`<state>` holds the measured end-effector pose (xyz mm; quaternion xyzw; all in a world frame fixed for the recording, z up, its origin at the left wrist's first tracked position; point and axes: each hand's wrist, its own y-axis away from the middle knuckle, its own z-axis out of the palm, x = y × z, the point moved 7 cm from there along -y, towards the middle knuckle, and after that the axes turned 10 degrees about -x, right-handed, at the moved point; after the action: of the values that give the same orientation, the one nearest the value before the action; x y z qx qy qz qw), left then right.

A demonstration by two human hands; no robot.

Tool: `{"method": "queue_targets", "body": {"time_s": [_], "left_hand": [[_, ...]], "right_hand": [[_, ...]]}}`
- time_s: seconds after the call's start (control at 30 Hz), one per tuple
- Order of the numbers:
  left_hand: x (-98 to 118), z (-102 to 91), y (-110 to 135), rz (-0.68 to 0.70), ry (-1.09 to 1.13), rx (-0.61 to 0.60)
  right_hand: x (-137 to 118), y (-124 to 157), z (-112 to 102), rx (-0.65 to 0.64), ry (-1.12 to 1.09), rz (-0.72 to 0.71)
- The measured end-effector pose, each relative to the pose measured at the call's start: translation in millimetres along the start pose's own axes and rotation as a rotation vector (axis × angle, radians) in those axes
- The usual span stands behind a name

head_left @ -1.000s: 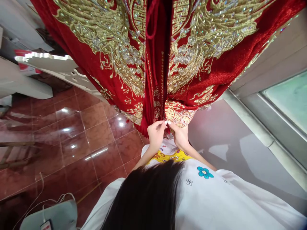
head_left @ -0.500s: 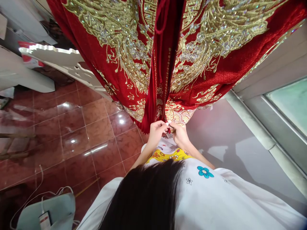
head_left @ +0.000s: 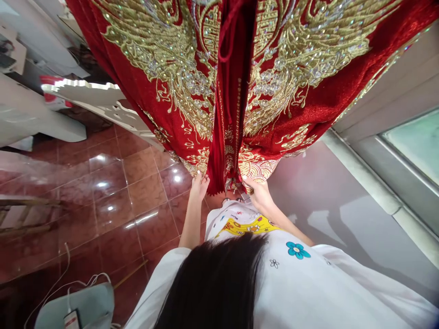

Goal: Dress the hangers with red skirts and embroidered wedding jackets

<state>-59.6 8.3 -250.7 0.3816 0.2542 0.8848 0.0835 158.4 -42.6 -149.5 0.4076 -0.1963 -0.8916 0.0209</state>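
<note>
A red embroidered gown [head_left: 295,107] with gold thread and clear beads hangs before me, its front parted down the middle. At the lower edge of the left panel, my left hand [head_left: 200,186] has its fingers closed on the hem. My right hand [head_left: 256,191] pinches the lower corner of the right panel, by the gold wave pattern. Between the hands hang a dark red inner strip with gold studs [head_left: 230,146] and a red pleated fringe [head_left: 216,178]. A red cord loop [head_left: 224,57] dangles higher up in the opening.
A white carved panel [head_left: 99,98] stands left of the gown over the red tiled floor [head_left: 144,183]. At lower left, a pale stool [head_left: 92,299] bears a phone [head_left: 72,320] with a white cable. A grey wall and a window frame [head_left: 411,164] are on the right.
My left hand has moved left, away from my right hand, to the left panel's hem. My right hand stays at the right panel's corner. The view has shifted slightly.
</note>
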Motion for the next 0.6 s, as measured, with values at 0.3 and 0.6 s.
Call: {"method": "queue_targets", "body": {"time_s": [0.3,0.6], "left_hand": [[-14,66.1,54,-0.008,0.063,-0.138],[-24,112.1,96,0.098,0.044,-0.173]], "right_hand": [[0,3,3,-0.014,-0.021,0.031],[2,10,16,-0.104,-0.070,0.067]]}}
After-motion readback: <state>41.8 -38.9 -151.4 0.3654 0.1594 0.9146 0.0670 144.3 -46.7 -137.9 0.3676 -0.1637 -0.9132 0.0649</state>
